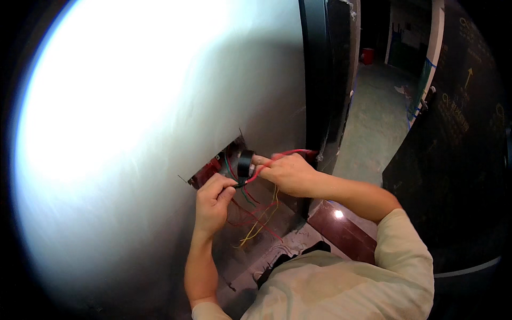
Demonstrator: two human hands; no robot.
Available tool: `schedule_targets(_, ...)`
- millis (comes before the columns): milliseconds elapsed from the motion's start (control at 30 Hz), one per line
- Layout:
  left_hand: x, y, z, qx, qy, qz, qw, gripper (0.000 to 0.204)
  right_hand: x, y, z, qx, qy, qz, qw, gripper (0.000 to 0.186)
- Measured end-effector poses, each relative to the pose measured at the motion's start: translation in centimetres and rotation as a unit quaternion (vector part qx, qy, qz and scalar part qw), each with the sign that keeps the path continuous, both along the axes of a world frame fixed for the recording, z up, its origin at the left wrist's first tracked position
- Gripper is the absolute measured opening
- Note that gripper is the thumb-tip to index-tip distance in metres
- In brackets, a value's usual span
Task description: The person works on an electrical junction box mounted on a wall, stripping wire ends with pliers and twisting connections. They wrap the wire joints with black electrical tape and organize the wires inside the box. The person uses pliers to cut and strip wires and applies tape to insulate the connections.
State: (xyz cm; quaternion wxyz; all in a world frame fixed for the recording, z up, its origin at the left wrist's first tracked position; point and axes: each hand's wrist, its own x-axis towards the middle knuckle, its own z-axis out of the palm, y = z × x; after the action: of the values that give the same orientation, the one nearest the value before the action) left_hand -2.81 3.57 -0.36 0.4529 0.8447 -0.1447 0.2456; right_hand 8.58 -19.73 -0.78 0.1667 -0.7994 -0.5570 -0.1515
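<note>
While the left hand point(213, 207) pinches the black-wrapped part of the red cable point(258, 173), the right hand point(291, 174) grips 1 black tape roll point(246, 164); yellow wires point(245, 240) dangle below.

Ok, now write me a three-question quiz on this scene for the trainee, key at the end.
1. Multiple choice: what is at the fingertips of the right hand?
a) a screwdriver
b) a tape roll
c) a hammer
2. True or false: the yellow wires are pinched in the left hand.
3. Fill in the colour: the wire that runs out past the right hand, toward the right of the picture, is ____.

Key: 1 b; 2 false, they hang apart from it; 3 red.
</note>
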Motion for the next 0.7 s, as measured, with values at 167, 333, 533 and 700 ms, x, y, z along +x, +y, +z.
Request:
schedule_targets(167,0.3,0.7,-1.4,0.127,-0.055,0.007,0.99,0.022,3.4,2.3,0.0,0.157,0.335,0.271,0.889,0.015)
schedule_targets(333,0.0,-0.5,-0.5,0.109,-0.051,0.063,0.991,0.021,-0.7,-1.2,2.5,-0.011,0.372,0.328,0.868,0.015)
schedule_targets(533,-0.2,-0.8,-0.3,0.03,-0.026,0.052,0.998,0.009,-1.2,-0.3,-2.2,-0.002,0.059,0.017,0.998,0.036)
schedule_targets(700,-0.2,0.0,-0.6,0.127,-0.071,0.042,0.989,0.011,2.3,1.4,-0.6,0.16,0.323,0.236,0.903,0.024)
